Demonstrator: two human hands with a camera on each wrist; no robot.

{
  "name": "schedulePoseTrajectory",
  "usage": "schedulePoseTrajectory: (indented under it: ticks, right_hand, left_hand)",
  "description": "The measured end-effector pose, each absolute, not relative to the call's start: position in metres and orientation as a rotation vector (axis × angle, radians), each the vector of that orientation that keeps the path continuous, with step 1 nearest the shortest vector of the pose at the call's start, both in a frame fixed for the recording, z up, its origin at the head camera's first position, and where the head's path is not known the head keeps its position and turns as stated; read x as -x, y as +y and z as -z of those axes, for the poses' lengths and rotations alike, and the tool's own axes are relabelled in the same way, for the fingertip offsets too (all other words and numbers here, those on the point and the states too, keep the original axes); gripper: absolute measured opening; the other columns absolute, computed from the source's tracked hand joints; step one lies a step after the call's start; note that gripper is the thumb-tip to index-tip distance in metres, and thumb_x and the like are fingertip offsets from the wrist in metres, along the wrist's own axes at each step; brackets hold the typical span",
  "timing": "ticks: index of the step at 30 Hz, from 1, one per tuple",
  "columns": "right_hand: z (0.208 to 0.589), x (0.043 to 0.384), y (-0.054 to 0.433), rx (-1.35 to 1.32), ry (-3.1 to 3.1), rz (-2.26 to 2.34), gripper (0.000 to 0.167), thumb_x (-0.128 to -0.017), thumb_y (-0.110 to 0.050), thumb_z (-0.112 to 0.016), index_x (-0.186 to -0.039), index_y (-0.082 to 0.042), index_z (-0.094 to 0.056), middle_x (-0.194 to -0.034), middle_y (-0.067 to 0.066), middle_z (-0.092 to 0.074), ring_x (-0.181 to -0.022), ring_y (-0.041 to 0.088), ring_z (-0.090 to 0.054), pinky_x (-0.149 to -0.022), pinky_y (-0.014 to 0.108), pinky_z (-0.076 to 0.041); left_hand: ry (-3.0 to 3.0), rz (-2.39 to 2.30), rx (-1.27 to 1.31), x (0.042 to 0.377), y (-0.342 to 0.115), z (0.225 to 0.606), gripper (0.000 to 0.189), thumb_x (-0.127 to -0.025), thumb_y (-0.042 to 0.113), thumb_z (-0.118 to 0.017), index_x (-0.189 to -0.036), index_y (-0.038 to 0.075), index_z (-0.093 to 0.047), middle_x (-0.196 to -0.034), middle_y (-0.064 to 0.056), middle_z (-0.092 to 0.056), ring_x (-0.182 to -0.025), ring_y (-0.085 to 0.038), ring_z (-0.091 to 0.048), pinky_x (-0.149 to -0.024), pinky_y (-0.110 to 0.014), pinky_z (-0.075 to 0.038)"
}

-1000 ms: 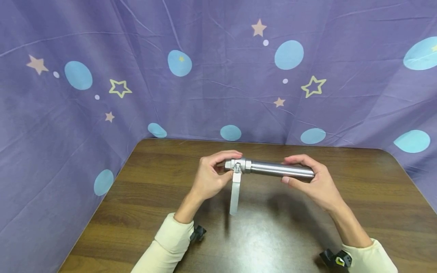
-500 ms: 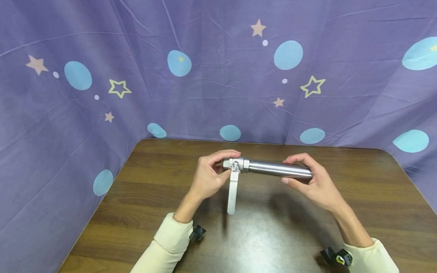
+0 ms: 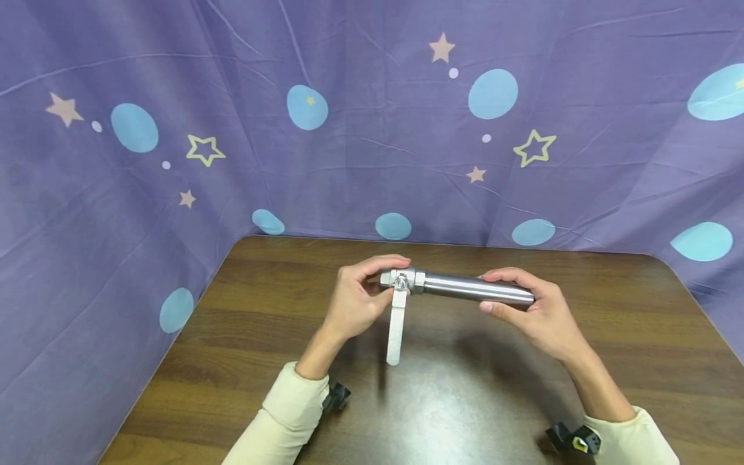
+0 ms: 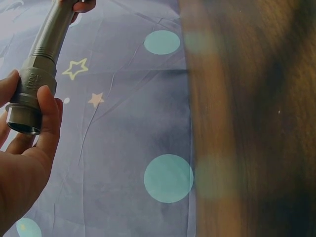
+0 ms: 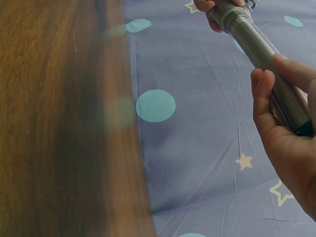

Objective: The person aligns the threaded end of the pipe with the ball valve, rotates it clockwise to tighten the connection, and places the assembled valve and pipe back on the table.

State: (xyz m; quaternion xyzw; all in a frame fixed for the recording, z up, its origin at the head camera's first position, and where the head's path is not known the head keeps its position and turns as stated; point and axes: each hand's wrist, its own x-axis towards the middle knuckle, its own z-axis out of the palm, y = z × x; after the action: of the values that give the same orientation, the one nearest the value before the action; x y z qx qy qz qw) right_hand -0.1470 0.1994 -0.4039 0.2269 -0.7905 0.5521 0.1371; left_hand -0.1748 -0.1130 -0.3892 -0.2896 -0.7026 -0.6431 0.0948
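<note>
A steel pipe screwed into a steel ball valve is held level above the brown table. The valve's flat lever handle hangs straight down. My left hand grips the valve body between thumb and fingers. My right hand grips the pipe's far end, fingers over the top and thumb beneath. In the left wrist view the valve's open end faces the camera.
A purple cloth with blue dots and stars hangs as a wall behind and on both sides of the table. Black wrist-camera mounts sit at my cream sleeves near the table's front.
The assembly shifted slightly left and the lever tip swung a little left. My right fingers have lowered and closed more snugly over the pipe.
</note>
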Motion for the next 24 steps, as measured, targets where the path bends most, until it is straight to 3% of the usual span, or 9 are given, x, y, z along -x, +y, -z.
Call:
schedulePoseTrajectory:
  ticks: [14,20,24]
  right_hand:
    - [0.4033,0.1483,0.2016,-0.654,-2.218,-1.756,0.041,-0.083,0.015,-0.082,-0.122,0.007,-0.074,-0.116,-0.01,-0.081,-0.091,0.001,-0.076,-0.071,0.015,-0.063]
    - [0.4038,0.1479,0.2011,-0.647,-2.161,-1.913,0.04,-0.085,0.017,-0.078,-0.124,0.011,-0.071,-0.114,-0.009,-0.082,-0.08,0.004,-0.078,-0.068,0.021,-0.066]
    - [0.4029,0.1472,0.2005,-0.626,-2.153,-1.96,0.039,-0.087,0.017,-0.077,-0.125,0.013,-0.07,-0.103,-0.006,-0.083,-0.072,0.007,-0.076,-0.066,0.022,-0.065]
  left_hand:
    - [-2.08,1.931,0.876,0.1757,-0.112,0.39,0.044,-0.08,-0.02,-0.061,-0.121,-0.01,-0.074,-0.128,-0.026,-0.074,-0.112,-0.006,-0.072,-0.089,-0.027,-0.067]
    - [-2.076,1.928,0.879,0.1753,-0.1111,0.3905,0.043,-0.08,-0.02,-0.063,-0.12,-0.01,-0.074,-0.128,-0.026,-0.074,-0.112,-0.006,-0.072,-0.089,-0.029,-0.068]
    - [-2.068,1.928,0.883,0.1748,-0.1106,0.3908,0.042,-0.081,-0.019,-0.064,-0.12,-0.01,-0.075,-0.128,-0.026,-0.074,-0.111,-0.007,-0.072,-0.088,-0.028,-0.068]
